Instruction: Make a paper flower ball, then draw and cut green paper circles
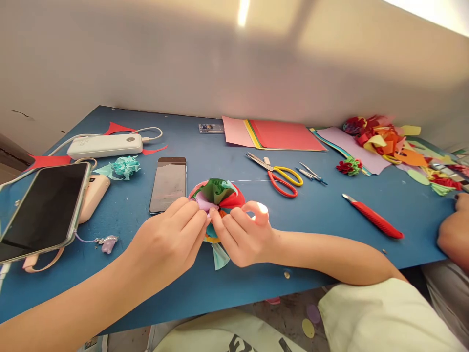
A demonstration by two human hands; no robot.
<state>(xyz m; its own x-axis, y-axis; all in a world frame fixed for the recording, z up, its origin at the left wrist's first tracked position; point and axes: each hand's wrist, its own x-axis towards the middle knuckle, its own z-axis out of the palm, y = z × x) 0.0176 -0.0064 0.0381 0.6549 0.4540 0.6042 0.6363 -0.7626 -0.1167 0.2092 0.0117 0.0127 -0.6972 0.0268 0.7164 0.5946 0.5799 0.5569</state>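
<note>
A round, many-coloured paper piece [216, 190] with green, red, lilac and orange folds is held above the near part of the blue table. My left hand [170, 237] pinches its lilac fold from the left. From the right, my right hand [242, 234] has its fingers curled at the centre of the piece, close beside the left fingertips. A thin pale thread [252, 181] runs from near the piece toward the scissors. Below the hands hangs a light teal paper strip [220, 256]. The fingertips partly hide the centre.
Scissors [276, 174] lie open beyond my right hand, near pointed tools [311, 173]. A red cutter [377, 218] is farther right, near another person's hand [456, 227]. Phones [168, 185] and power banks [104, 145] lie left. Paper sheets [289, 135] lie by the wall.
</note>
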